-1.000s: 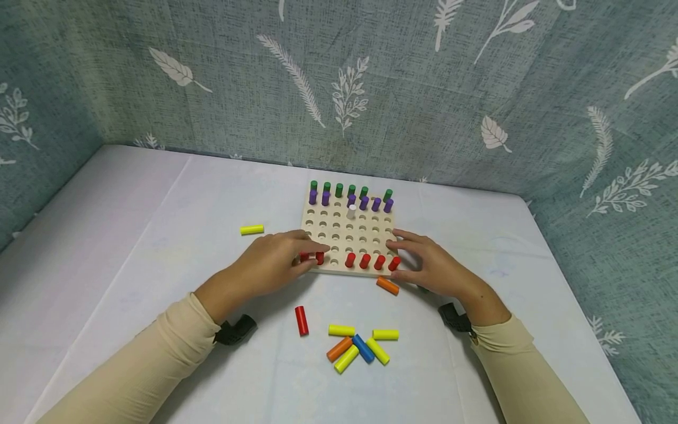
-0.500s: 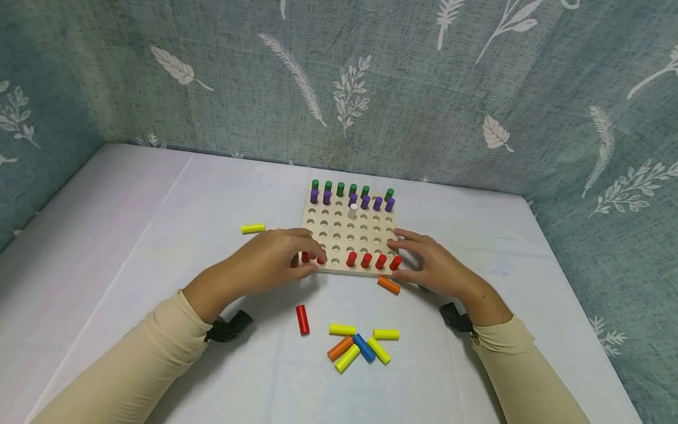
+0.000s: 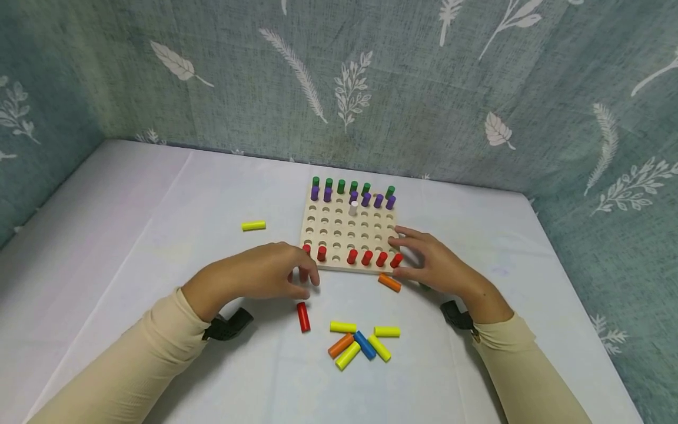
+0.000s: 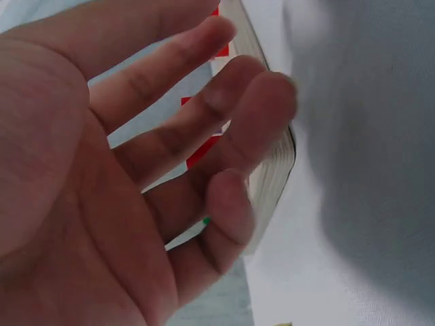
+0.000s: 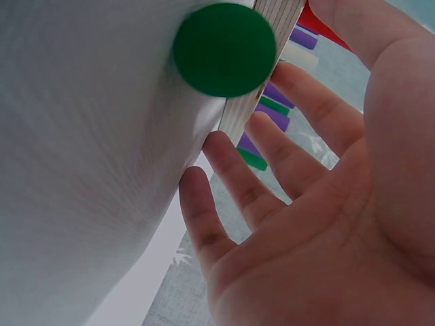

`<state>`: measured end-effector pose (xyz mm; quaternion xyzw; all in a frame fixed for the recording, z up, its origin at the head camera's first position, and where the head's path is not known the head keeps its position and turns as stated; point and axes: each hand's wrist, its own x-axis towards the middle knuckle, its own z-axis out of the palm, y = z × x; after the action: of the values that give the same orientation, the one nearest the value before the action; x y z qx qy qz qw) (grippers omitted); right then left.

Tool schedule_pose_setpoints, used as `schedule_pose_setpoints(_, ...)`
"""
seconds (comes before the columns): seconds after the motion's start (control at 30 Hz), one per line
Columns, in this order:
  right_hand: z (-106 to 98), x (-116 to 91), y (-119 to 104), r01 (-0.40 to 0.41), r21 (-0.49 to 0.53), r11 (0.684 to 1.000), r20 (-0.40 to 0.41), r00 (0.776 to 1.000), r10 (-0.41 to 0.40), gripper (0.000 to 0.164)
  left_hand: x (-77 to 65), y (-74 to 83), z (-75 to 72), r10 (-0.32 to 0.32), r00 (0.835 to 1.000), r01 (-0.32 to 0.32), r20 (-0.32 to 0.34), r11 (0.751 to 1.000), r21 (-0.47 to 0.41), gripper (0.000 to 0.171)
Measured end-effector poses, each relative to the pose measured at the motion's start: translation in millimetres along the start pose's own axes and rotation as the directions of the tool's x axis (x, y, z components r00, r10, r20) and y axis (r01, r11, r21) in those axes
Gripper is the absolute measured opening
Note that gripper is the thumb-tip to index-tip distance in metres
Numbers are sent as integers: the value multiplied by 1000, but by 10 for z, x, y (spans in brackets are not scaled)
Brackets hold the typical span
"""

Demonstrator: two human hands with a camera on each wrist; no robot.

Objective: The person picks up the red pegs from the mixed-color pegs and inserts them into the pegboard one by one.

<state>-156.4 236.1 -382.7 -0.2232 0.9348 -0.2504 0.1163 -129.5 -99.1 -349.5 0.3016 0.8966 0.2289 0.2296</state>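
In the head view, a wooden pegboard (image 3: 344, 227) lies on the table, with red pegs standing along its near row. My left hand (image 3: 270, 271), fingers loosely bent, hovers just off the board's near left corner. A loose red peg (image 3: 303, 317) lies close below its fingertips. Nothing shows between thumb and fingers in the left wrist view, where the left hand (image 4: 149, 163) is beside the board edge. My right hand (image 3: 436, 262) rests its spread fingers against the board's right edge, thumb near the corner red peg (image 3: 396, 260). A green peg (image 5: 224, 49) lies near that hand.
Green and purple pegs fill most of the board's far rows, with a white peg (image 3: 353, 208) before them. An orange peg (image 3: 389, 282) lies by the near edge. Nearer are several yellow pegs, another orange peg (image 3: 341, 345) and a blue peg (image 3: 365, 345). One yellow peg (image 3: 253, 225) lies left.
My left hand has left the red peg in the near row's second hole and drawn back toward the loose red peg. The right hand stays at the board's edge.
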Motion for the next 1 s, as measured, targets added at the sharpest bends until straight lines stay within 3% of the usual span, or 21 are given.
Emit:
schedule_pose_setpoints(0.23, 5, -11, 2, -1, 2, 1000, 12, 1000, 1, 66, -18, -29, 11, 20, 998, -18, 65, 999, -35, 20)
schedule_pose_setpoints(0.4, 2, -8, -2, 0, 3, 1000, -4, 1000, 0, 66, -18, -39, 19, 41, 996, -39, 75, 999, -30, 23)
schedule_pose_setpoints(0.63, 15, -12, 7, 6, 8, 1000, 10, 1000, -6, 65, -23, -51, 35, 26, 992, -24, 121, 1000, -20, 26)
schedule_pose_setpoints(1.0, -4, 6, 7, 17, 4, 1000, -3, 1000, -16, 66, 4, -46, 50, 24, 991, -22, 131, 1000, -14, 25)
